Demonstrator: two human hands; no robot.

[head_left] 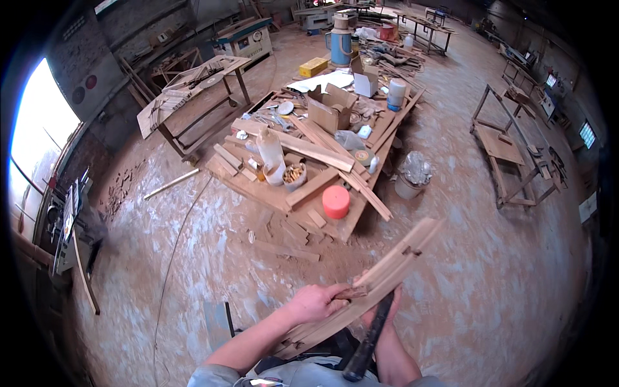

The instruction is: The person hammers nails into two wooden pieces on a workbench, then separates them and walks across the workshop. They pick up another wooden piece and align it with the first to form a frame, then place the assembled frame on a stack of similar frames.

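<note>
Head view: left hand (313, 303) pinches brown wood bit (351, 293); right hand (387, 324) grips long boards (394, 269) (round black handle (370, 342) alongside).

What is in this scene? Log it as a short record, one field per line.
Left hand: the left hand grips a short wood piece against long wood strips
Right hand: the right hand is at the strips' lower right edge, partly hidden; grip unclear
Beside it: black handle
Low table: red-orange round container, open cardboard box, large blue flask
Floor: bucket right of the table
</note>
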